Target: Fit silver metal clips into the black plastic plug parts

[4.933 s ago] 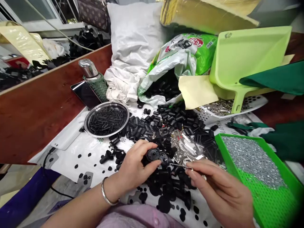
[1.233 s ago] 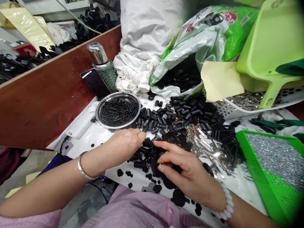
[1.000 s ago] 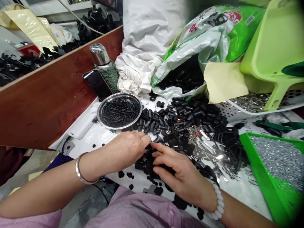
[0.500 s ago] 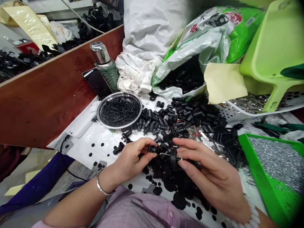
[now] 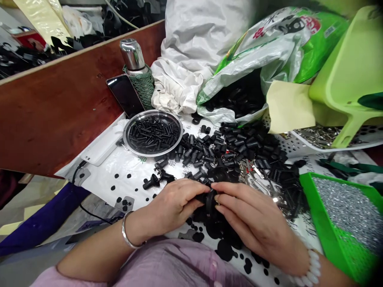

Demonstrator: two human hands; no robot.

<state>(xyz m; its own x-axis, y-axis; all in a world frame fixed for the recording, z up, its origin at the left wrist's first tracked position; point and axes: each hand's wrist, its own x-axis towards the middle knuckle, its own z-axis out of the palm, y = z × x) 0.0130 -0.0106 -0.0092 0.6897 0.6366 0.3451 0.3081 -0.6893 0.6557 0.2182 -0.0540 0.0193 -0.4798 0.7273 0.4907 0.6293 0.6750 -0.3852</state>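
Note:
My left hand (image 5: 172, 205) is closed, its thumb and fingers pinching a short black plastic sleeve (image 5: 202, 195) that they largely cover. My right hand (image 5: 257, 221) grips a black round plastic cap (image 5: 210, 203) between thumb and fingertips. A bit of metal shows at those fingertips. Sleeve and cap meet end to end over the work surface; the exact joint is hidden. Behind the hands lies a heap of black plastic sleeves (image 5: 206, 149), with flat metal strips (image 5: 254, 175) beside it. Several flanged black pieces (image 5: 152, 182) rest left of the hands.
A round metal dish (image 5: 125, 145) holds small black springs (image 5: 154, 133). Behind stand a flask (image 5: 133, 56), a phone (image 5: 124, 95) and an opened bag (image 5: 227, 71) of black parts. At right are a green tray (image 5: 326, 227) of small silvery pieces and a green dustpan (image 5: 338, 79).
My hands have come together, closing the gap between the sleeve and the cap. The metal strip that showed between them is now mostly hidden. The camera view has shifted slightly.

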